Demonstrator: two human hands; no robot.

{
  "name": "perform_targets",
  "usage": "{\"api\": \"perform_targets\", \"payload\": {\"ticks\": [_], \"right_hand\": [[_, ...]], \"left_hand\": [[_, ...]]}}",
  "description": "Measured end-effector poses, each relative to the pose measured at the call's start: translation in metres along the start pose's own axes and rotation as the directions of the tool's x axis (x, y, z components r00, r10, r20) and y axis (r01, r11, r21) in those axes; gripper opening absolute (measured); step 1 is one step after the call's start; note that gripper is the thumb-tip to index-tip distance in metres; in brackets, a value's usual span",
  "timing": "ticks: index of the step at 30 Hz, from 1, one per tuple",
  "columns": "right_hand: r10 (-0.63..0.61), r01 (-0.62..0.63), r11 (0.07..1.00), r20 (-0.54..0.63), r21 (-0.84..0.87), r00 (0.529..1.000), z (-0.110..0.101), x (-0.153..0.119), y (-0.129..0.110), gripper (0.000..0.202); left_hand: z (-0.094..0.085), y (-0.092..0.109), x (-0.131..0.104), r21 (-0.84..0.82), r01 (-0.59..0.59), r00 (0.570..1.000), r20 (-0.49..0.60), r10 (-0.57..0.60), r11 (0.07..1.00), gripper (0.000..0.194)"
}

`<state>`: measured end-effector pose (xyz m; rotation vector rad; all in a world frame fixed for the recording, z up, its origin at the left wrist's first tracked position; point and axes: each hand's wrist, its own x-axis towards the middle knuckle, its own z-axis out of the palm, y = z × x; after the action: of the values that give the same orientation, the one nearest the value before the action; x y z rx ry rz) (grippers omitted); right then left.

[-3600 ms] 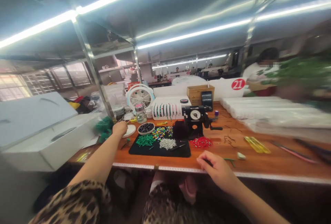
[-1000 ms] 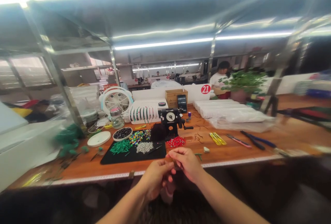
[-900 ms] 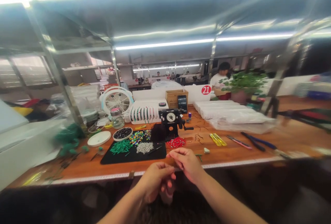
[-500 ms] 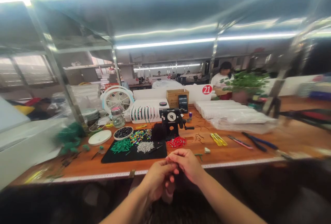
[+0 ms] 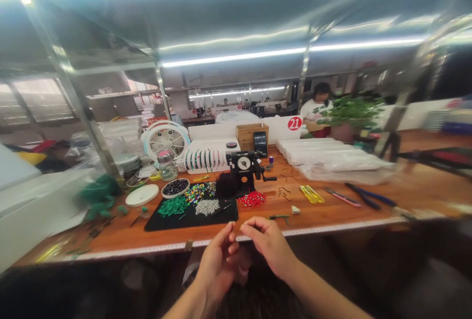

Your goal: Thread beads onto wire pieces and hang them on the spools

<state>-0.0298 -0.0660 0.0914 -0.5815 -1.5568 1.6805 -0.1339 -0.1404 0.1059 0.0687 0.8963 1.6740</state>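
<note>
My left hand [image 5: 220, 258] is at the table's front edge, thumb and forefinger pinched together. Facing it, my right hand [image 5: 272, 246] pinches in the same way, with a small gap between the two sets of fingertips. Whatever they hold is too fine to make out. Just beyond lies a black mat [image 5: 158, 223] with green tube-like pieces [image 5: 173, 206], silvery beads [image 5: 207, 207] and multicoloured beads [image 5: 195, 193]. Red beaded strands [image 5: 252, 198] lie in front of a black hand-cranked machine with a dial [image 5: 244, 163].
Left of the mat are a white lid [image 5: 142, 195], a dish of black beads [image 5: 175, 188], a glass jar [image 5: 168, 169] and a fan [image 5: 166, 143]. Pliers [image 5: 363, 195], yellow packets [image 5: 311, 194] and plastic-wrapped rolls [image 5: 332, 157] lie right. A person [image 5: 319, 105] sits beyond a plant [image 5: 348, 110].
My hands were together with fingers touching. Now they have drawn slightly apart, leaving a gap between the fingertips. The camera view has shifted a little.
</note>
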Motion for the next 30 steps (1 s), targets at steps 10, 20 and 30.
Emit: {"api": "perform_targets", "payload": {"ticks": [10, 20, 30], "right_hand": [[-0.138, 0.136, 0.988, -0.030, -0.069, 0.990, 0.017, -0.013, -0.003, 0.023], [-0.317, 0.301, 0.934, -0.054, -0.194, 0.947, 0.017, -0.014, 0.003, 0.015], [-0.276, 0.257, 0.944, -0.069, -0.209, 0.959, 0.017, -0.015, 0.001, 0.018]], "left_hand": [[-0.004, -0.006, 0.001, -0.012, 0.072, 0.984, 0.167, -0.069, 0.997, 0.034], [-0.004, -0.004, -0.001, -0.023, 0.116, 0.976, 0.188, -0.110, 0.993, 0.036], [0.000, -0.005, -0.004, 0.002, 0.088, 0.980, 0.180, -0.087, 0.996, 0.036]]}}
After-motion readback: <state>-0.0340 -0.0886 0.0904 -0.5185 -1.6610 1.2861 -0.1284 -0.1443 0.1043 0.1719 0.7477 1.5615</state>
